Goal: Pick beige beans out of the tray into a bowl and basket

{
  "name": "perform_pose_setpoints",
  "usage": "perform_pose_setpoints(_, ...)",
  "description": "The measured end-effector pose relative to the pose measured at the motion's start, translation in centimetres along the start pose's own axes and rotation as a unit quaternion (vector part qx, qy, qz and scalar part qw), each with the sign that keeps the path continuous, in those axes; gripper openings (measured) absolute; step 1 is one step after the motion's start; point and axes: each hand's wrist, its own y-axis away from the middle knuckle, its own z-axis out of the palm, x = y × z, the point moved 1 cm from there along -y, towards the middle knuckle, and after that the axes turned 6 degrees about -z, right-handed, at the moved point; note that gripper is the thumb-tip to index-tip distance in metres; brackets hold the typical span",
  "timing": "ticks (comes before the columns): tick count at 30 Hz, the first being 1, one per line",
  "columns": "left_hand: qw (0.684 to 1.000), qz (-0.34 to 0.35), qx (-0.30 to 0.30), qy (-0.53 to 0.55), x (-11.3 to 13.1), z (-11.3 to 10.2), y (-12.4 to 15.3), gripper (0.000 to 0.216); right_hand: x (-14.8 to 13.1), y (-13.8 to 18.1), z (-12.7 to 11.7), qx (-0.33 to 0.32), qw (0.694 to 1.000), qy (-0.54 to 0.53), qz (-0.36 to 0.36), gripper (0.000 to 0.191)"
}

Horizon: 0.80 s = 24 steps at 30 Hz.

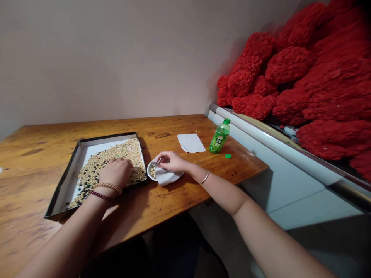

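Wooden table carries a black-rimmed metal tray of pale beans; the left hand curls its fingers narrowly into them, the right hand's fingers gripping a small white bowl.

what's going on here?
A person is at a wooden table. Their left hand rests, curled, on pale and dark beans spread in a dark-rimmed tray. Their right hand holds a small white bowl with some pale beans in it and a white napkin bunched around it. Nearby on the table are a green bottle, its green cap lying apart, and a white paper sheet.
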Motion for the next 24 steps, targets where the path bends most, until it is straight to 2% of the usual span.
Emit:
perform_pose_setpoints(9, 1.000, -0.002, -0.025, 0.013, 0.25, -0.06, -0.13, 0.043, -0.04, 0.34, -0.02, -0.045, 0.998, 0.028, -0.027, 0.020)
perform_pose_setpoints(19, 0.999, -0.010, -0.046, 0.016, 0.50, -0.58, 0.15, 0.042, 0.74, 0.16, 0.04, -0.007, 1.000, 0.021, -0.005, 0.031)
perform_pose_setpoints(24, 0.998, -0.006, -0.055, 0.017, 0.65, -0.74, 0.34, 0.040, 0.38, 0.15, -0.01, -0.009, 0.999, 0.024, -0.021, 0.022)
